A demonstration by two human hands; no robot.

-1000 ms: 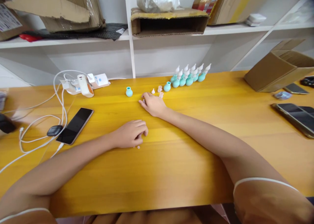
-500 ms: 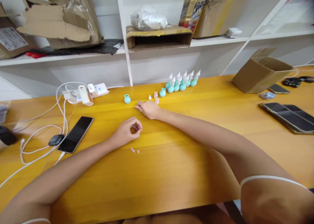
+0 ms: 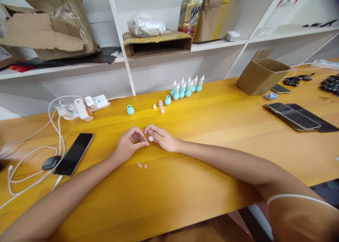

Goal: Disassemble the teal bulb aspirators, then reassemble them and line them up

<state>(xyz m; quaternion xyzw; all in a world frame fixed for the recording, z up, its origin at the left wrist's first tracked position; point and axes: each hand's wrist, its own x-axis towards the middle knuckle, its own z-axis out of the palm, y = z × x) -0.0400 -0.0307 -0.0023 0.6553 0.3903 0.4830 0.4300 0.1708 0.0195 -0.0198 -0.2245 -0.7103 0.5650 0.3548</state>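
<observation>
My right hand (image 3: 161, 137) pinches a small white piece (image 3: 150, 139), perhaps a nozzle tip, partly covered by the fingers. Close beside it, my left hand (image 3: 131, 143) is curled with thumb and fingertips together; whatever they hold is hidden. Several tiny pink rings (image 3: 140, 165) lie below my left hand. Beyond the hands are an open turquoise bulb (image 3: 130, 110), a white tip (image 3: 154, 106), two pink cups (image 3: 162, 109) and another open turquoise bulb (image 3: 167, 100). Behind them stands a group of turquoise bulbs with white nozzles (image 3: 188, 89), upright.
At left, a phone (image 3: 74, 153) lies among white cables near a power strip (image 3: 100, 102). An open cardboard box (image 3: 261, 74) and dark phones or tablets (image 3: 293, 116) are at right. Shelves with cartons (image 3: 159, 44) rise behind the table (image 3: 201, 185).
My right hand has drawn back from the pink cups toward my left hand, and a white piece now shows in its fingers. The left hand stays curled. The camera view has shifted right.
</observation>
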